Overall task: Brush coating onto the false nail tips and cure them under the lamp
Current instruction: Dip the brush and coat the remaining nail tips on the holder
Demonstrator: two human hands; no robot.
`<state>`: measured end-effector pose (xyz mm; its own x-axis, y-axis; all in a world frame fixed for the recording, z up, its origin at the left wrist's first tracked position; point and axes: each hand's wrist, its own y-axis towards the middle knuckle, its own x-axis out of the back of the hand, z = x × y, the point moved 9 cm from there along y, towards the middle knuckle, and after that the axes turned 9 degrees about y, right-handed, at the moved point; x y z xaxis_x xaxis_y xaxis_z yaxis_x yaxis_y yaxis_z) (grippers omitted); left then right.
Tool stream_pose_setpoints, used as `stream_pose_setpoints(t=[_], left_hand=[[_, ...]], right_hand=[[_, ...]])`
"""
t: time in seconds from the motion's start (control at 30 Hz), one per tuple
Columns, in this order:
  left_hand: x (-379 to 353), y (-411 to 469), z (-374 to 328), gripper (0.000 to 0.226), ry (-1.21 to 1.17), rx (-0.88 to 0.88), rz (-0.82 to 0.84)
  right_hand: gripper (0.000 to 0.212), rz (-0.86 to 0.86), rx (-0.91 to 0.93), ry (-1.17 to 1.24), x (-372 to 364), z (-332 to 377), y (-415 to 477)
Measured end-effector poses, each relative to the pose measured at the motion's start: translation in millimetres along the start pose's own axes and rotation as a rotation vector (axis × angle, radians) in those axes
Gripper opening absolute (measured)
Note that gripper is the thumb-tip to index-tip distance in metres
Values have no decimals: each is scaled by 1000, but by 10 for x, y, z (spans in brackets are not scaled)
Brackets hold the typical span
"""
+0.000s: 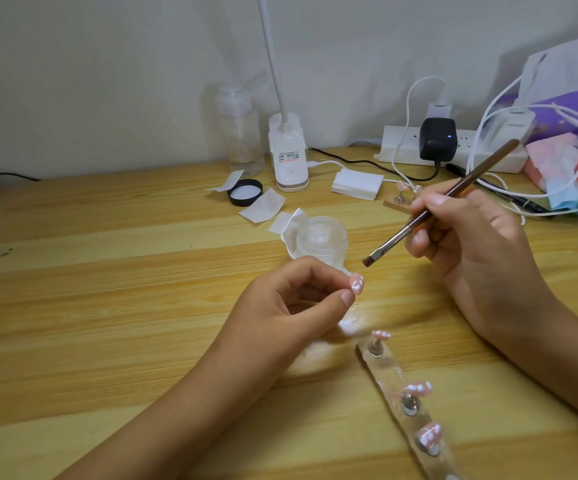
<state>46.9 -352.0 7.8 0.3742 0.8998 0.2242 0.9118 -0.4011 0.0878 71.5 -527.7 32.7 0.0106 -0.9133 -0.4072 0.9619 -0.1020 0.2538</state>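
Two hands work over a wooden table [107, 271]. Left hand [291, 299], centre: fingers curled, thumb and forefinger pinching one pink-and-white nail tip [357, 284] held up off the table. Right hand [471, 244], right of centre: fingers curled round a brown brush [433, 207] in a pen grip, with the flat bristles pointing down-left, just above and right of the held nail tip and not touching it. Near right: one strip [393, 375] lying on the table, carrying three more tips [381, 335] [418, 388] [429, 435] on metal pegs. Just beyond the left hand: one clear open jar [322, 237]. Farther left: one black lid [245, 192], upturned, among white pads [262, 205]. Far centre: one white desk lamp [287, 157], with one clear bottle [241, 133] to its left. Far right: one power strip [402, 143] with a black adapter [438, 138] and white cables.
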Motion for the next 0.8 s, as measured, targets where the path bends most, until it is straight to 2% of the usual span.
stream_pose_setpoints(t=[0.27,0.47,0.6,0.8], left_hand=[[8,7,-33,13,18,-22,-8],[-2,9,-45,14,25,-18,0],[8,4,-30,2,24,-10,-8],[14,8,-26,8,26,-5,-20]], right_hand=[[9,145,-48,28,-138,-23,-41],[7,103,-11,-34,-123,3,-47],[7,60,47,-72,-96,49,-36],[13,73,28,48,-72,55,-18]])
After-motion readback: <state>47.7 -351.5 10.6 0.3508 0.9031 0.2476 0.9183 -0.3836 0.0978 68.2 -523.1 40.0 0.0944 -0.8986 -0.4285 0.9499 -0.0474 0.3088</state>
